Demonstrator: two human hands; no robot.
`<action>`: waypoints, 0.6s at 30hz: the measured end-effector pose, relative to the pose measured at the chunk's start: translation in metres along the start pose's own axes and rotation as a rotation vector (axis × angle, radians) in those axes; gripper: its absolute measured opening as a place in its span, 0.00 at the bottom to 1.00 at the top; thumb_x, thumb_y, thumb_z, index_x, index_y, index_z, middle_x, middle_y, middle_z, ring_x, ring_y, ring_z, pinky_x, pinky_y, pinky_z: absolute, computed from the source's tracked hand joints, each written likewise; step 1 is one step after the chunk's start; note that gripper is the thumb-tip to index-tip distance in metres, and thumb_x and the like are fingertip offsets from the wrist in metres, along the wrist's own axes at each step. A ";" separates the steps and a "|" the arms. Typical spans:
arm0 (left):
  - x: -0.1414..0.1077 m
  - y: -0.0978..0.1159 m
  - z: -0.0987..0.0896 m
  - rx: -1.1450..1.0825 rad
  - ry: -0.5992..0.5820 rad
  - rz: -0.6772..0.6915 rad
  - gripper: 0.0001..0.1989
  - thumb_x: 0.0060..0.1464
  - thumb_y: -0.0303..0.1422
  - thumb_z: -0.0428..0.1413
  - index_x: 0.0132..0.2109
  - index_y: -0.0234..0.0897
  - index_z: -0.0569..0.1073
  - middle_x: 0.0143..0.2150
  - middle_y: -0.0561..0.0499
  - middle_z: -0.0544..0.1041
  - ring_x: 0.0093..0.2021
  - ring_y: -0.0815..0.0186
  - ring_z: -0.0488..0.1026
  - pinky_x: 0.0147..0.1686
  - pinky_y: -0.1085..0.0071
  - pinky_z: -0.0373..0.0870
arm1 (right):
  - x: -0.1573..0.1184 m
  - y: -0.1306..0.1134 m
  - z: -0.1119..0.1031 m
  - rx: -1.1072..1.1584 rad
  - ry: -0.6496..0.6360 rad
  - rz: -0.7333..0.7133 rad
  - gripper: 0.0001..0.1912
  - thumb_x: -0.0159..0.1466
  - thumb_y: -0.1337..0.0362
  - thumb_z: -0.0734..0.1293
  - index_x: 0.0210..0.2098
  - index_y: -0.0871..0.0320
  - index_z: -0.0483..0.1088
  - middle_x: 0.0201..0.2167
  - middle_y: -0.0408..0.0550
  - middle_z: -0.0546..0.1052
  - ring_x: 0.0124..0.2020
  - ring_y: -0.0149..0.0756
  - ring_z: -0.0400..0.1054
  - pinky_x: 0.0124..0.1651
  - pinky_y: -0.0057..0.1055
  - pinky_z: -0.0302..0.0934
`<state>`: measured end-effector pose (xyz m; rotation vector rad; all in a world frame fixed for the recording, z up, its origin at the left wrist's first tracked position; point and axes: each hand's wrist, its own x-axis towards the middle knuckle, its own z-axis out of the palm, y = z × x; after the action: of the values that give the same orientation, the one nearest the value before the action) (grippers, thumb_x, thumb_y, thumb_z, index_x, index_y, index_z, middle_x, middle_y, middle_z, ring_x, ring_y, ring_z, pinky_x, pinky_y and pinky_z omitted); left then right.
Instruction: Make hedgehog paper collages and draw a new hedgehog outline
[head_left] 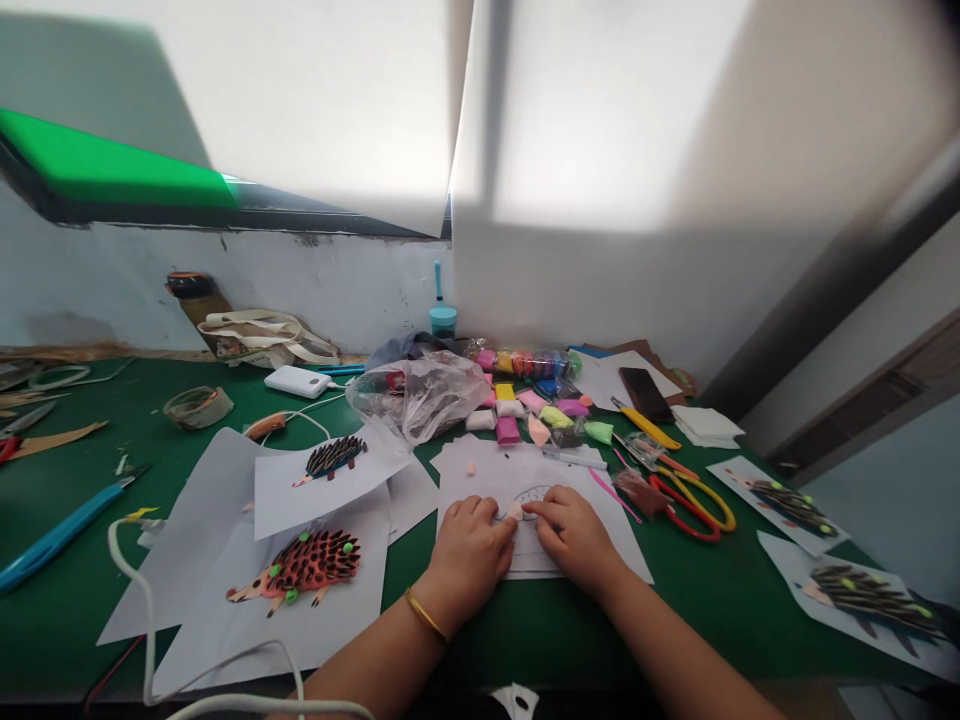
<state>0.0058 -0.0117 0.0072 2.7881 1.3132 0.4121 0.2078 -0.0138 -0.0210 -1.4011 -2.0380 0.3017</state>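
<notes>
On a sheet of white paper (480,470) in front of me is a hedgehog outline (534,494) with scale-like marks. A small lump of pale pink modelling clay (516,511) covers its left end. My left hand (472,545) rests on the sheet, fingers bent together, its thumb and forefinger at the clay's edge. From the other side my right hand (574,535) reaches in, forefinger stretched out to touch the clay, thumb apart below it. The fingertips partly hide the drawing. A tiny pink clay ball (471,469) lies higher on the paper.
Colourful clay packets (508,430) and a plastic bag (420,395) lie beyond the sheet. Scissors (694,505), a yellow cutter (645,423) and a phone (646,394) are to the right. At left are a finished clay hedgehog (319,560), a white cable (135,570) and blue pliers (67,530).
</notes>
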 end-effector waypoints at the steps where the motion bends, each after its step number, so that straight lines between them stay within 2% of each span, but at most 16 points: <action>1: 0.000 0.000 0.000 -0.003 0.000 -0.002 0.13 0.58 0.34 0.53 0.51 0.47 0.71 0.44 0.49 0.70 0.46 0.58 0.66 0.47 0.60 0.63 | 0.000 -0.001 0.000 -0.016 -0.013 -0.002 0.17 0.60 0.70 0.62 0.45 0.53 0.77 0.33 0.47 0.71 0.37 0.38 0.65 0.42 0.35 0.59; 5: 0.001 0.002 -0.002 -0.012 -0.001 -0.008 0.14 0.57 0.34 0.54 0.51 0.47 0.70 0.44 0.49 0.70 0.46 0.58 0.66 0.48 0.60 0.62 | 0.000 -0.004 0.003 -0.096 -0.070 0.010 0.19 0.60 0.69 0.64 0.49 0.51 0.74 0.36 0.47 0.70 0.40 0.39 0.64 0.44 0.37 0.58; 10: 0.002 0.003 -0.001 -0.027 0.003 -0.002 0.12 0.57 0.34 0.54 0.49 0.44 0.72 0.43 0.48 0.71 0.47 0.58 0.66 0.48 0.59 0.62 | 0.003 -0.003 0.003 -0.112 -0.110 0.034 0.19 0.61 0.68 0.63 0.50 0.51 0.74 0.37 0.47 0.71 0.42 0.39 0.64 0.46 0.37 0.57; 18: 0.000 -0.005 0.007 -0.223 0.053 -0.085 0.12 0.54 0.36 0.58 0.47 0.47 0.75 0.47 0.49 0.72 0.50 0.58 0.66 0.52 0.60 0.61 | 0.003 -0.006 0.001 -0.122 -0.145 0.042 0.20 0.61 0.68 0.62 0.52 0.51 0.71 0.40 0.48 0.71 0.44 0.40 0.63 0.48 0.37 0.57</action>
<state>0.0037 -0.0082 0.0002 2.5467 1.3018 0.5916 0.2020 -0.0133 -0.0172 -1.5371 -2.1785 0.3098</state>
